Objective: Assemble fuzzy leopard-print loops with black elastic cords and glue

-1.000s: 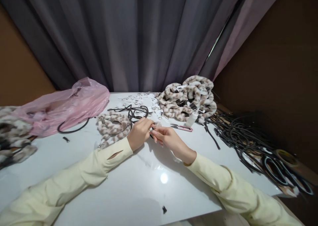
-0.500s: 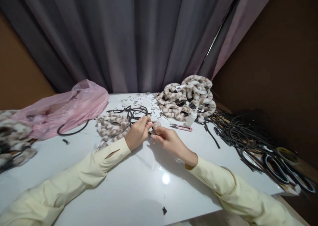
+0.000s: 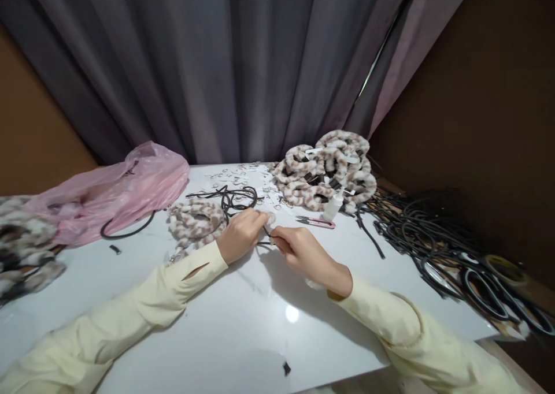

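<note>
My left hand point(image 3: 241, 234) and my right hand point(image 3: 299, 251) meet at the middle of the white table point(image 3: 243, 324), both pinched on the thin black end of a headband point(image 3: 265, 233). A bit of pale fur point(image 3: 269, 216) sits at my left fingertips. A fluffy brown-and-white headband point(image 3: 195, 220) lies just left of my left hand, partly under my wrist. Bare black headbands point(image 3: 234, 196) lie behind it. Pink-handled thread snips point(image 3: 318, 223) rest just beyond my right hand.
A pile of fluffy headbands point(image 3: 329, 168) and a small white bottle point(image 3: 333, 207) stand at the back right. Many black headbands point(image 3: 437, 238) spread along the right edge. A pink plastic bag point(image 3: 117, 189) lies at the left, more fur pieces point(image 3: 21, 255) beyond it.
My right hand has drawn back toward me and to the right, closing into a tighter pinch; the black end now shows between my hands. My left hand has stayed in place.
</note>
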Tool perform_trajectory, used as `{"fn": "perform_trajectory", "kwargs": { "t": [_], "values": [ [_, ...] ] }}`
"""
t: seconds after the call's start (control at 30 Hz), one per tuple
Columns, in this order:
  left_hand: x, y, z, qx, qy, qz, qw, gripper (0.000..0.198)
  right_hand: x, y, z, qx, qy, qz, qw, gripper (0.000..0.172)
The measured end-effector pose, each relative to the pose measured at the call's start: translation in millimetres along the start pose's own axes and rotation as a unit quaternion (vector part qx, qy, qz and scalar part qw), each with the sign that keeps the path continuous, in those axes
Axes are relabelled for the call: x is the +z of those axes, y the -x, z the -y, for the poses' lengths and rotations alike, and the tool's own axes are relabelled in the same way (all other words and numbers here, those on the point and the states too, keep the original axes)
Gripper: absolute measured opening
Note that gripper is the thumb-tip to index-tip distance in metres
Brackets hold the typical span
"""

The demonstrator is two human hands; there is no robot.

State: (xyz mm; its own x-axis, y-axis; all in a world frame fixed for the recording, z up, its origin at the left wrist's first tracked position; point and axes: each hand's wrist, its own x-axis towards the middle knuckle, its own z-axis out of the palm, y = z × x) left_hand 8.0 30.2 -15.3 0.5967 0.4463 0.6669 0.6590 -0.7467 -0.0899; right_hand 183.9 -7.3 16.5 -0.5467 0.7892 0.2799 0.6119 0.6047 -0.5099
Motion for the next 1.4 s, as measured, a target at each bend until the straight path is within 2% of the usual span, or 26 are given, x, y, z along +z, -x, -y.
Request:
{"fn": "perform_trajectory", "kwargs": {
  "t": [0.07, 0.17, 0.27, 0.4, 0.5, 0.67, 0.77, 0.83, 0.87, 0.97, 1.07, 1.13, 1.2, 1.3, 1.37, 1.4],
  "values": [
    [-1.4, -2, -2, -0.020, 0.047, 0.005, 0.999, 0.019, -2, -1, -6, -0.032, 0.031, -0.024, 0.999, 0.020],
    [-7.1, -7, -10, -0.076, 0.144, -0.021, 0.987, 0.019, -7, -5, -19, -0.079, 0.079, -0.087, 0.990, 0.028],
    [-17.6, -13, -22, -0.121, 0.217, -0.014, 0.968, 0.016, -9, -9, -30, -0.092, 0.082, -0.121, 0.985, 0.030],
    [-33.6, -20, -35, -0.176, 0.275, 0.034, 0.945, 0.017, -10, -11, -30, -0.094, 0.027, -0.109, 0.989, 0.026],
    [-39.6, -21, -40, -0.185, 0.297, 0.046, 0.936, 0.016, -10, -12, -25, -0.074, -0.035, -0.086, 0.993, 0.024],
    [-32.8, -14, -37, -0.146, 0.279, -0.003, 0.949, 0.006, -10, -14, -20, -0.043, -0.102, -0.040, 0.993, 0.023],
    [-27.2, -11, -34, -0.120, 0.283, -0.018, 0.951, 0.009, -12, -16, -23, -0.051, -0.100, -0.038, 0.993, 0.021],
    [-26.0, -11, -34, -0.143, 0.296, -0.006, 0.944, 0.012, -13, -17, -27, -0.068, -0.076, -0.049, 0.994, 0.019],
    [-26.1, -12, -34, -0.176, 0.306, 0.005, 0.936, 0.013, -13, -18, -29, -0.077, -0.057, -0.060, 0.994, 0.019],
    [-26.5, -16, -35, -0.313, 0.361, 0.047, 0.877, 0.016, -15, -18, -35, -0.088, 0.021, -0.133, 0.987, 0.030],
    [-25.2, -20, -32, -0.432, 0.441, 0.063, 0.784, 0.020, -15, -13, -31, -0.094, 0.050, -0.217, 0.970, 0.032],
    [-23.3, -22, -29, -0.489, 0.495, 0.052, 0.716, 0.021, -12, -8, -22, -0.111, 0.024, -0.231, 0.966, 0.029],
    [-21.2, -24, -25, -0.525, 0.548, 0.037, 0.650, 0.024, -7, -2, -11, -0.102, -0.007, -0.209, 0.972, 0.027],
    [-19.5, -25, -19, -0.551, 0.609, 0.018, 0.571, 0.032, 4, 2, 0, -0.011, -0.024, -0.130, 0.991, 0.029],
    [-19.8, -27, -17, -0.557, 0.628, 0.006, 0.544, 0.034, 11, 0, 3, 0.044, -0.060, -0.073, 0.995, 0.030],
    [-20.4, -28, -16, -0.556, 0.631, 0.000, 0.541, 0.034, 14, -3, 4, 0.066, -0.105, -0.044, 0.991, 0.030]
  ]
}}
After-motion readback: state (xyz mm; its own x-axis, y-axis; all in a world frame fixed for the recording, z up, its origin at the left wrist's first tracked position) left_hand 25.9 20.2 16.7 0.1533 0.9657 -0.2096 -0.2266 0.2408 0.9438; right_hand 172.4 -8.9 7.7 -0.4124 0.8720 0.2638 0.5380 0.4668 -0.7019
